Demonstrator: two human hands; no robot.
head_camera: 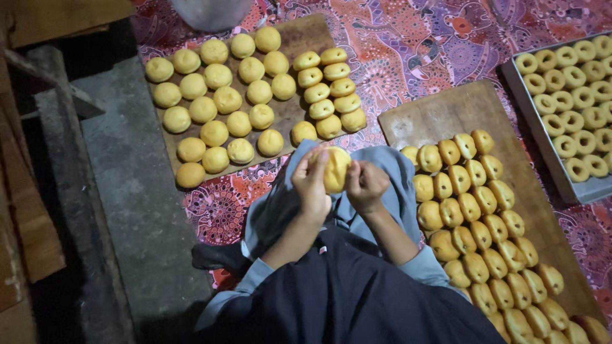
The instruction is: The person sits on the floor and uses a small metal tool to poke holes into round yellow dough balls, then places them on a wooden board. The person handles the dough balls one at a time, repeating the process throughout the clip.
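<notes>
Both my hands hold one yellow dough ball (336,168) above my lap. My left hand (310,185) grips its left side with the fingers curled over the top. My right hand (366,185) presses against its right side. A grey-blue cloth (389,167) lies over my knees under the hands.
A wooden board (309,35) ahead carries several round dough balls (215,104) and a column of folded ones (329,95). A second board (446,114) on my right holds rows of filled pieces (475,223). A metal tray (542,137) of ring-shaped pieces sits far right. A patterned red mat (408,51) covers the floor.
</notes>
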